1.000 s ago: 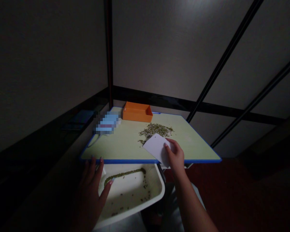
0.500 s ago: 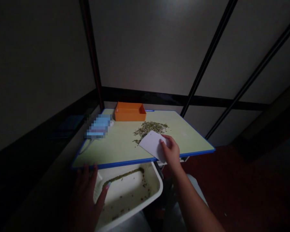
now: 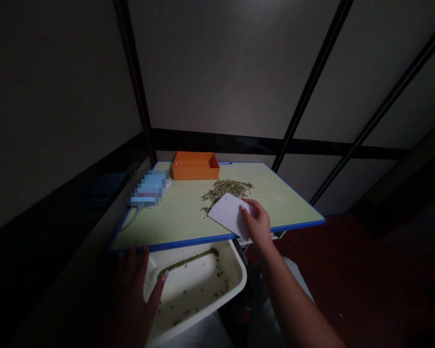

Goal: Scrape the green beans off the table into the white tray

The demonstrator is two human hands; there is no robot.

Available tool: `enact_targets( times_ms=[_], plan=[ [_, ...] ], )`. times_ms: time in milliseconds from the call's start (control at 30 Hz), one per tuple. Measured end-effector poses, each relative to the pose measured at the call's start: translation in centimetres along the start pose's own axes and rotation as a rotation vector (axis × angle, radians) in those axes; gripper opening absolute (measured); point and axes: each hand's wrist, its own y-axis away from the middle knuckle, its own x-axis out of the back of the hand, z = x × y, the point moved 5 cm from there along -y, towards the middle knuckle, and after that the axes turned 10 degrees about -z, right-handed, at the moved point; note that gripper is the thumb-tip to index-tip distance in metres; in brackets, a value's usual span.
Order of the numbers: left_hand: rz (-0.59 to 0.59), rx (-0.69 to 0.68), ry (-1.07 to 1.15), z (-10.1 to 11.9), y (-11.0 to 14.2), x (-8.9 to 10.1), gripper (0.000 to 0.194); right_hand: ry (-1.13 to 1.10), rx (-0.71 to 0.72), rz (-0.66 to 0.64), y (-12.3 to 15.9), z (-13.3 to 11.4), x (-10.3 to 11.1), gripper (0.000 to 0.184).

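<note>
The right hand (image 3: 258, 222) pinches 1 white card (image 3: 226, 213), the card's far edge at a heap of small greenish pieces (image 3: 232, 187) on the counter (image 3: 177, 220) just ahead. The left hand (image 3: 133, 290), thumb and fingers apart, is at a white basin (image 3: 242, 282) dotted with similar bits (image 3: 189, 261); beyond both hands sits an orange box (image 3: 196, 173).

White card (image 3: 226, 212), greenish grains (image 3: 232, 186), white tub (image 3: 241, 278), pale-green tabletop (image 3: 174, 220), blue edge (image 3: 195, 241), orange box (image 3: 195, 173)
</note>
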Motion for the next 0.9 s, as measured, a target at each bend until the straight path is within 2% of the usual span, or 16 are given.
enact_targets(
  times_ms=[900],
  plan=[
    [-0.037, 0.078, 0.032, 0.78, -0.38, 0.66, 0.073, 0.093, 0.006, -0.088, 0.09, -0.21, -0.42, 0.032]
  ],
)
